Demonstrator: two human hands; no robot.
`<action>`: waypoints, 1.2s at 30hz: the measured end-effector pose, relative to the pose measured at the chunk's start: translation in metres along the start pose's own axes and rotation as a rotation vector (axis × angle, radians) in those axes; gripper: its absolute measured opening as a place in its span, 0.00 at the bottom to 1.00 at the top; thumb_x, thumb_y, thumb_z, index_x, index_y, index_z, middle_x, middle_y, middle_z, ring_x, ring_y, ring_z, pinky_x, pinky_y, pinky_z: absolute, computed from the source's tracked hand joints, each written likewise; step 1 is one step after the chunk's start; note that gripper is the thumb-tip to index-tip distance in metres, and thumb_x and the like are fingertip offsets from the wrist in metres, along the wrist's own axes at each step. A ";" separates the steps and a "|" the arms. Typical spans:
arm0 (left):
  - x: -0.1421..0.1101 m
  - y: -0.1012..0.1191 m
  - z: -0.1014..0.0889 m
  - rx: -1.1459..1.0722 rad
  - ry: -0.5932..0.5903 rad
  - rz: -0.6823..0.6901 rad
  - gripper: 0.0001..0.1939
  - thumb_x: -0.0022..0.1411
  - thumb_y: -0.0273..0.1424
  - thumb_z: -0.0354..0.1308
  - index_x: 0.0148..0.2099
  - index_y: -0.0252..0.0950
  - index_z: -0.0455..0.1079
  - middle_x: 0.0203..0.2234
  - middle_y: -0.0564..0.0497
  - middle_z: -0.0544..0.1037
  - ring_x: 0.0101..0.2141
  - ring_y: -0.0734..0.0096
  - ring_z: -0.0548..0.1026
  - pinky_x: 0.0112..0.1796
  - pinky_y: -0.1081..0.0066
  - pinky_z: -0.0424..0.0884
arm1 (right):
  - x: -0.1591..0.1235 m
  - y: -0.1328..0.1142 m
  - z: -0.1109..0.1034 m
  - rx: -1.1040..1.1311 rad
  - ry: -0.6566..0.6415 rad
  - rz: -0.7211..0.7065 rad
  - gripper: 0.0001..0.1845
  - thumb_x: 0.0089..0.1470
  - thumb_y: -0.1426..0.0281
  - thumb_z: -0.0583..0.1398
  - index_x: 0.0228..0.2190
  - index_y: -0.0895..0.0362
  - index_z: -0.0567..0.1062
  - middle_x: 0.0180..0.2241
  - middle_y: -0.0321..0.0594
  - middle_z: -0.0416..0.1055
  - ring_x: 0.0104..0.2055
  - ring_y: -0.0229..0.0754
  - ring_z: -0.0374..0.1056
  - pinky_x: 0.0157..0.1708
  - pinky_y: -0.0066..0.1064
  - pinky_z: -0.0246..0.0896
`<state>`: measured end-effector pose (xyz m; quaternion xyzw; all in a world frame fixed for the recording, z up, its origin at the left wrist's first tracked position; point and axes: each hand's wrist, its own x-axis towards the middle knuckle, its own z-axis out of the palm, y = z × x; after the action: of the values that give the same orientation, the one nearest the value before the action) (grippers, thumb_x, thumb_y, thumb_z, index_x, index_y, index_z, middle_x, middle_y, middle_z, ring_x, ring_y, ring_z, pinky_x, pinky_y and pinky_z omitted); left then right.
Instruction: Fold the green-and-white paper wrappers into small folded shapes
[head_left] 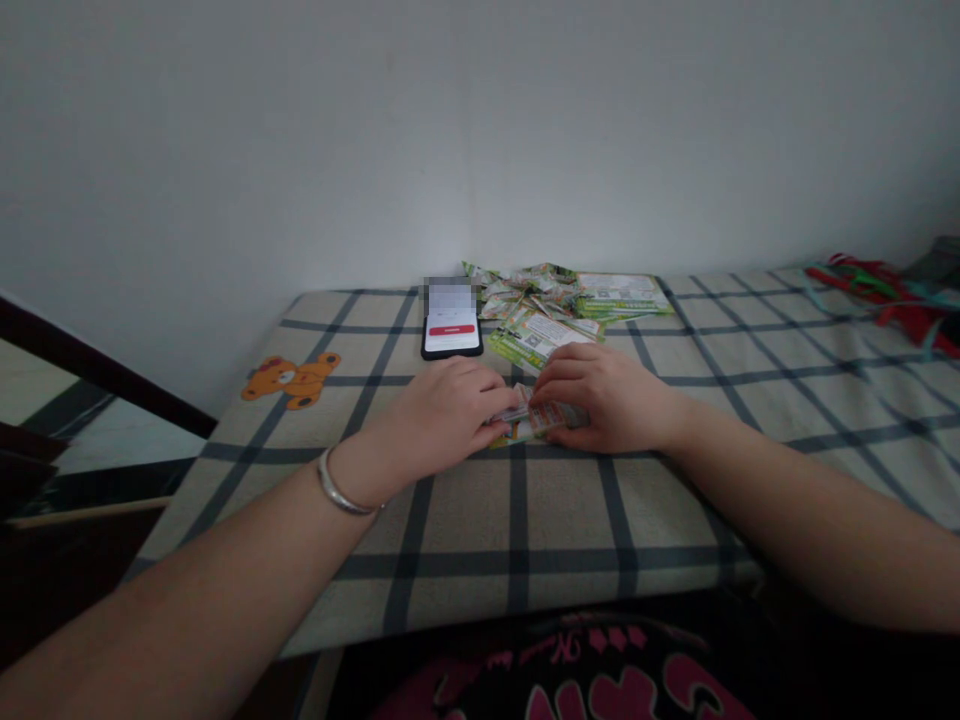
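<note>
One pale wall (pixel 375 150) stands behind one checked worktop (pixel 465 520). One printed paper (pixel 523 428) is near the middle, in the grip of two hands: the left hand (pixel 454 410) pinches its left end, the right hand (pixel 604 395) its right end. The left one wears one silver bracelet (pixel 334 491). Past them lie one phone (pixel 451 342) and some green papers (pixel 541 335), too jumbled to count. One orange bear (pixel 291 380) lies off left.

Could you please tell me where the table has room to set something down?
Bare tablecloth shows between the bear cutout and phone, and between the leaflets and the colourful pile. It's crowded by the leaflets and where left hand and right hand hold folded paper.
</note>
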<state>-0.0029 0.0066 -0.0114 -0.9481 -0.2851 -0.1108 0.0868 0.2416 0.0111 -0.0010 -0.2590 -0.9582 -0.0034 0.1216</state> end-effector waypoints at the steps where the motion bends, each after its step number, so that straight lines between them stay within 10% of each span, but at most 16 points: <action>1: 0.000 0.000 0.001 -0.008 -0.002 -0.002 0.09 0.62 0.34 0.60 0.45 0.38 0.72 0.39 0.48 0.77 0.42 0.60 0.73 0.44 0.60 0.69 | 0.000 -0.001 0.000 -0.002 0.001 0.002 0.17 0.52 0.62 0.62 0.43 0.56 0.77 0.42 0.42 0.76 0.47 0.48 0.66 0.48 0.39 0.59; 36: 0.004 0.016 -0.003 -0.029 -0.033 -0.139 0.12 0.67 0.34 0.53 0.36 0.34 0.75 0.30 0.48 0.76 0.34 0.64 0.73 0.34 0.65 0.68 | 0.006 -0.014 0.011 -0.212 0.077 0.103 0.13 0.57 0.69 0.55 0.25 0.57 0.76 0.25 0.39 0.73 0.26 0.38 0.62 0.30 0.34 0.49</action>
<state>0.0084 -0.0051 -0.0094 -0.9289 -0.3500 -0.1049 0.0602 0.2270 0.0033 -0.0092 -0.3191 -0.9324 -0.1083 0.1305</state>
